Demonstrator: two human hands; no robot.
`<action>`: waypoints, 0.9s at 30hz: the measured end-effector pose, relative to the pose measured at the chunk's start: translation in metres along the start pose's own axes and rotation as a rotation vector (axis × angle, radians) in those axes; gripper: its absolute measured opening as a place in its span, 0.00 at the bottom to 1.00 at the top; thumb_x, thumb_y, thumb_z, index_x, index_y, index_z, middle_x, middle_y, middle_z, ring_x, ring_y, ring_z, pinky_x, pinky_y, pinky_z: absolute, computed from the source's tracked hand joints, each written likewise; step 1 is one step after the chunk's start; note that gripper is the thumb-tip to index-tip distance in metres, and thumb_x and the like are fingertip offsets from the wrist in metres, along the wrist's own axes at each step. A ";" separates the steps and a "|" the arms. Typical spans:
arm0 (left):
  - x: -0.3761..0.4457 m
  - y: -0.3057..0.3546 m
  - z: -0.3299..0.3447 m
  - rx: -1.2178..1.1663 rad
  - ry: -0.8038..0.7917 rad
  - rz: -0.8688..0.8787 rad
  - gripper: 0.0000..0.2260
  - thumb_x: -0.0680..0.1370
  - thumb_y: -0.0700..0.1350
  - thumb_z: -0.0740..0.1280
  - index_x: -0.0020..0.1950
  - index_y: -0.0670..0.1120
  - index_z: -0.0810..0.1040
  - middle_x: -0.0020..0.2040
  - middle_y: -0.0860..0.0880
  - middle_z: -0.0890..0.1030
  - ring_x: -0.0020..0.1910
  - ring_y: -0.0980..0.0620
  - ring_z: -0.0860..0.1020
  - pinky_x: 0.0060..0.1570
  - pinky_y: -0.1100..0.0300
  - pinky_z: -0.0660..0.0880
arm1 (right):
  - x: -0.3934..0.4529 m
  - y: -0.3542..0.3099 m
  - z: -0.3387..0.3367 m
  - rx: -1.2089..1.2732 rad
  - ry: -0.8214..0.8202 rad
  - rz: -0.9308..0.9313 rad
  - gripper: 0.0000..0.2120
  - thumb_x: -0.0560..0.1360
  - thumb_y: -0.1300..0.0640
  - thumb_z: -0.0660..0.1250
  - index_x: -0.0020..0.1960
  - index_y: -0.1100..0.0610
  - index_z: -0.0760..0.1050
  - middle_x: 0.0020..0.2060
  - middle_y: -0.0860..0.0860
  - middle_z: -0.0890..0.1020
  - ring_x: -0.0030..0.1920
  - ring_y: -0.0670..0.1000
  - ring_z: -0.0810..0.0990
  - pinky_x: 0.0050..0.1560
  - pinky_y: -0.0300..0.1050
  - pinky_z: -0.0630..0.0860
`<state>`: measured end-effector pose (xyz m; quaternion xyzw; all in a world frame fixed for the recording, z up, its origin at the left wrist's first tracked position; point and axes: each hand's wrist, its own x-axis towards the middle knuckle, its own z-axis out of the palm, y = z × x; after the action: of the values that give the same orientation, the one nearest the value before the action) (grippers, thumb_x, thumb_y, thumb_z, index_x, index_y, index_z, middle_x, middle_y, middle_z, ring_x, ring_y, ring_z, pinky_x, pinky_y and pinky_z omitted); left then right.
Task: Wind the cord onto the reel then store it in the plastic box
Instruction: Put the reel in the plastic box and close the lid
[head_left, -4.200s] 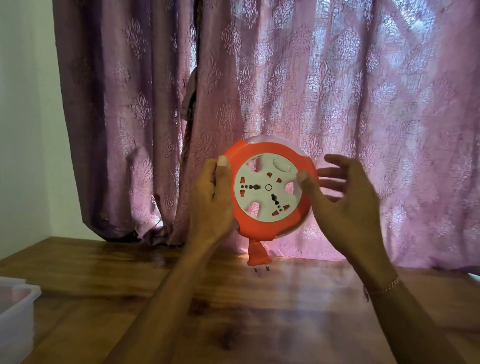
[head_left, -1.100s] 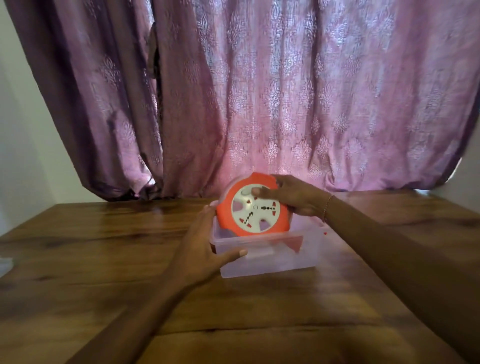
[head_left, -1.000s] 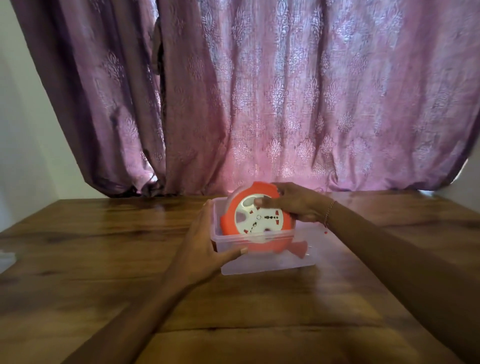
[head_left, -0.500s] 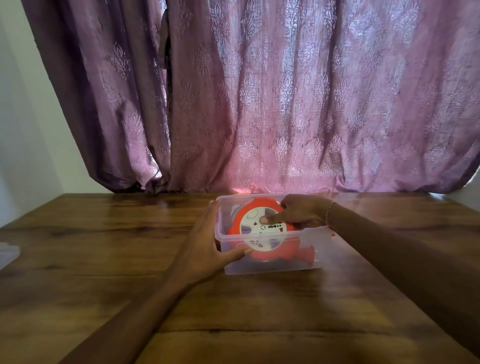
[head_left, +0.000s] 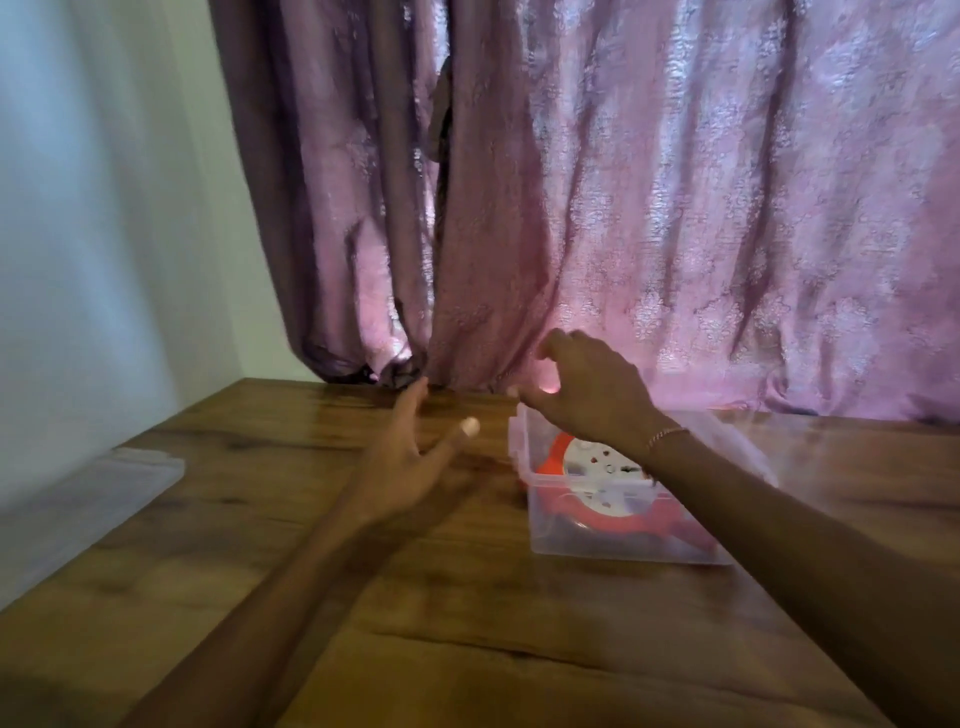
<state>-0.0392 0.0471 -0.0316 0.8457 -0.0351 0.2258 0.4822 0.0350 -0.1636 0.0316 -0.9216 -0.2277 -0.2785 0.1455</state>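
Both hands off since half-second ago: left hand (head_left: 410, 457) left box (head_left: 613, 540), fingers straight, empty; right hand (head_left: 587, 387) lifted above, loosely curled, empty. Reel (head_left: 597, 486) lies inside box on table (head_left: 363, 597).

Wooden table (head_left: 467, 613); purple patterned curtain (head_left: 649, 208) hanging behind it; pale wall (head_left: 104, 208) at left; clear plastic lid (head_left: 88, 499) on the table's left edge.

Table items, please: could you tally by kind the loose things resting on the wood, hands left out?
Clear plastic box: 1
Orange cord reel, inside that box: 1
Clear flat lid, at the table's left edge: 1
Total: 3
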 end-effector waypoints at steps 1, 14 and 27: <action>-0.001 -0.001 -0.016 0.024 0.032 -0.029 0.45 0.70 0.70 0.71 0.81 0.51 0.63 0.77 0.52 0.71 0.74 0.54 0.71 0.71 0.59 0.67 | 0.008 -0.021 0.005 0.090 -0.012 -0.046 0.24 0.72 0.34 0.69 0.54 0.53 0.75 0.49 0.52 0.81 0.49 0.54 0.79 0.47 0.51 0.78; -0.087 -0.093 -0.224 0.545 0.400 -0.565 0.39 0.78 0.69 0.61 0.78 0.41 0.67 0.76 0.39 0.73 0.73 0.38 0.73 0.73 0.46 0.69 | 0.069 -0.274 0.159 0.570 -0.456 -0.269 0.18 0.71 0.46 0.75 0.55 0.54 0.78 0.53 0.49 0.79 0.57 0.51 0.78 0.55 0.43 0.73; -0.093 -0.167 -0.289 0.615 0.570 -0.958 0.47 0.72 0.68 0.71 0.76 0.36 0.61 0.76 0.32 0.66 0.77 0.33 0.63 0.73 0.42 0.67 | 0.123 -0.406 0.268 0.503 -0.667 -0.322 0.37 0.77 0.34 0.62 0.76 0.58 0.64 0.73 0.55 0.70 0.70 0.57 0.71 0.63 0.47 0.69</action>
<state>-0.1765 0.3617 -0.0786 0.7742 0.5432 0.2012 0.2551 0.0428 0.3304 -0.0551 -0.8498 -0.4634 0.0789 0.2383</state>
